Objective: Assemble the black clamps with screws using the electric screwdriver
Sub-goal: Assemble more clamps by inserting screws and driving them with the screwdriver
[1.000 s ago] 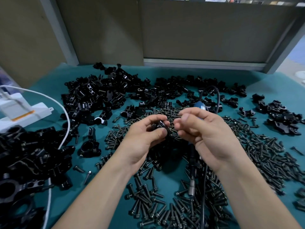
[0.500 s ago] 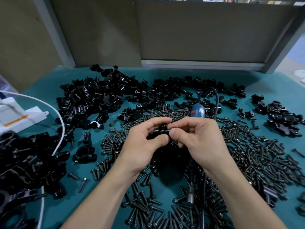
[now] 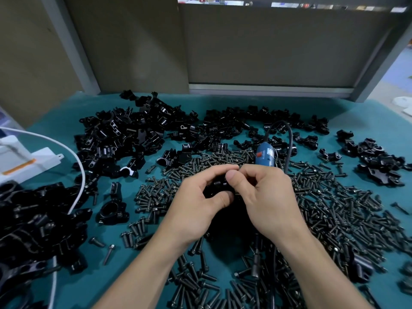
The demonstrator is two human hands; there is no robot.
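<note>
Start the screw by fingertip, square to its hole, before reaching for power; cross-threading looks the likeliest fault. At centre frame, gripping the clamp (image 3: 217,186) in the left hand (image 3: 196,210), fingers curled over, thumb beneath; pinching its top with the right hand (image 3: 267,201), any screw there hidden. Just beyond, electric screwdriver (image 3: 265,156) lying among loose screws (image 3: 334,208). Farthest, upper left, heaped clamps (image 3: 124,134).

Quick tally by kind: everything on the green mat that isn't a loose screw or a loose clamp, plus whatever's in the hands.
electric screwdriver: 1
white cable: 1
white box: 1
held clamp: 1, gripped between the left hand and the right hand
Total: 4
</note>
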